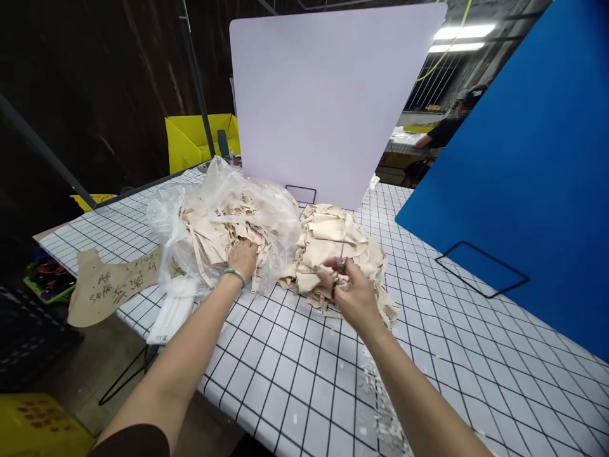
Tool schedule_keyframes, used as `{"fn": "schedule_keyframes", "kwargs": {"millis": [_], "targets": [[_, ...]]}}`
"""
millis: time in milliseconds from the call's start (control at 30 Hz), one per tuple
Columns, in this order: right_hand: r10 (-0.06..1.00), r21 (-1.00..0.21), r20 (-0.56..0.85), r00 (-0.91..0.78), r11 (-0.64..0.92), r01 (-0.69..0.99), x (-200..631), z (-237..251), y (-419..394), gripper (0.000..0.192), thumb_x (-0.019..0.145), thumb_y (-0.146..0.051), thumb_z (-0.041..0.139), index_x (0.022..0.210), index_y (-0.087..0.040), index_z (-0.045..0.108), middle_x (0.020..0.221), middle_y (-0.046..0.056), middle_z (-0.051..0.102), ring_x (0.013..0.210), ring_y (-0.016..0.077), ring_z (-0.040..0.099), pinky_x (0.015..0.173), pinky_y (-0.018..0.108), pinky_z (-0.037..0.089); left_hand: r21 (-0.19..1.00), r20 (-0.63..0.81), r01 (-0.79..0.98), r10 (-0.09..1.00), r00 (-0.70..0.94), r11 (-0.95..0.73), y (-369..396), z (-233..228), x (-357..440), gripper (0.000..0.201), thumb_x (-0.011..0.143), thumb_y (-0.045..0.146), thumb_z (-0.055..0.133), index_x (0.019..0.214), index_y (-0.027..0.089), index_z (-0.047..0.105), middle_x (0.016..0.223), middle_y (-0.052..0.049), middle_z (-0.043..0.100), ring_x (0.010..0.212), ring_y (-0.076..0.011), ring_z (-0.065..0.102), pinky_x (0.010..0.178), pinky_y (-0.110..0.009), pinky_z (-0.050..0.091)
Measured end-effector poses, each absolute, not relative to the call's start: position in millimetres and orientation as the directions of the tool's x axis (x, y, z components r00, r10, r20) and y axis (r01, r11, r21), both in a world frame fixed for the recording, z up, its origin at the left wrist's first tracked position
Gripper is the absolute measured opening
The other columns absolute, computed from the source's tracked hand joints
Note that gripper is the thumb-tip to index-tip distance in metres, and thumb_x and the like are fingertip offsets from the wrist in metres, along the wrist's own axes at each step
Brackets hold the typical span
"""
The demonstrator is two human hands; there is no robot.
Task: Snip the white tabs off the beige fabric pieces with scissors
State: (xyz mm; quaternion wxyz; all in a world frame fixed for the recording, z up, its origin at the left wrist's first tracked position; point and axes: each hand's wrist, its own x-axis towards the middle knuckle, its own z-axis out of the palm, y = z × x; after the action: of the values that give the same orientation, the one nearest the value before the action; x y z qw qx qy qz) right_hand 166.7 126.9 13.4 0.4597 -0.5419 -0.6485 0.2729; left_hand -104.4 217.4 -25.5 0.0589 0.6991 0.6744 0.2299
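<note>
While left hand (242,257) presses bagged pieces (223,219), white divider (328,101) blocks behind.

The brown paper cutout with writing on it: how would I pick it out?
Start at the white table with the black grid and go to its left edge. There, beside the clear plastic bag of cream fabric pieces, lies the brown paper cutout, hanging partly over the edge. It alone is flat, tan and hand-marked in dark ink.
</note>
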Motion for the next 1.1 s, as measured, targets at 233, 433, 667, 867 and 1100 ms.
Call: {"fn": "schedule_keyframes", "kwargs": {"millis": [233, 433, 667, 867, 1100], "targets": [[0.984, -0.904, 0.072, -0.162, 0.134, 0.407, 159.5, -35.3, 41.5, 0.031, 0.085, -0.05, 0.068, 0.097, -0.021, 0.064, 0.098, 0.008, 0.07, 0.09, 0.0241, 0.065, 0.084, 0.04, 0.052, 0.507, 0.223, 0.807, 0.951, 0.214, -0.301, 69.6, -50.1, -87.6, 0.021, 0.091, 0.006, 0.043, 0.092, 0.017, 0.061, 0.092, -0.007, 0.062, 0.089, -0.0195, 0.061, 0.083, -0.031, 0.051], [0.984, -0.949, -0.128, -0.122, -0.086, 0.302, 118.9, -65.0, 32.2, 0.032, 0.076, -0.046, 0.071, 0.091, -0.021, 0.059, 0.088, 0.005, 0.069, 0.069, 0.0181, 0.061, 0.066, 0.032, 0.051, 0.659, 0.245, 0.635, 0.913, 0.325, -0.403, -2.5, -67.7, -56.0, 0.023, 0.09, 0.004, 0.044, 0.096, 0.018, 0.061, 0.095, -0.006, 0.062, 0.093, -0.0177, 0.062, 0.086, -0.03, 0.054], [0.987, -0.936, -0.054, -0.152, 0.003, 0.351, 86.8, -65.9, 62.8, 0.012, 0.07, -0.025, 0.06, 0.07, -0.024, 0.048, 0.069, -0.003, 0.057, 0.065, 0.0166, 0.051, 0.063, 0.027, 0.04, 0.531, 0.306, 0.777, 0.932, 0.197, -0.338, 72.1, -41.8, -101.0, 0.031, 0.082, -0.001, 0.038, 0.086, 0.016, 0.064, 0.096, -0.011, 0.062, 0.097, -0.025, 0.059, 0.09, -0.044, 0.051], [0.972, -0.952, -0.099, -0.213, -0.03, 0.304, 127.2, -75.3, 13.3, 0.018, 0.073, -0.03, 0.057, 0.068, -0.024, 0.04, 0.064, -0.004, 0.046, 0.06, 0.0139, 0.044, 0.056, 0.024, 0.037, 0.428, 0.25, 0.747, 0.861, 0.443, -0.509, 148.2, -27.4, -97.1, 0.027, 0.078, 0.002, 0.052, 0.088, 0.019, 0.071, 0.126, -0.014, 0.059, 0.132, -0.0351, 0.041, 0.112, -0.06, 0.031], [0.979, -0.951, -0.159, 0.127, -0.186, 0.246, 179.1, -60.3, -19.6, 0.028, 0.073, -0.038, 0.072, 0.092, -0.022, 0.058, 0.096, 0.006, 0.065, 0.079, 0.0202, 0.058, 0.073, 0.034, 0.049, 0.602, 0.169, 0.511, 0.723, 0.669, -0.614, 111.2, -6.6, -44.9, 0.009, 0.082, 0.014, 0.052, 0.074, 0.018, 0.054, 0.071, -0.001, 0.054, 0.071, -0.0158, 0.052, 0.072, -0.03, 0.048]]}}
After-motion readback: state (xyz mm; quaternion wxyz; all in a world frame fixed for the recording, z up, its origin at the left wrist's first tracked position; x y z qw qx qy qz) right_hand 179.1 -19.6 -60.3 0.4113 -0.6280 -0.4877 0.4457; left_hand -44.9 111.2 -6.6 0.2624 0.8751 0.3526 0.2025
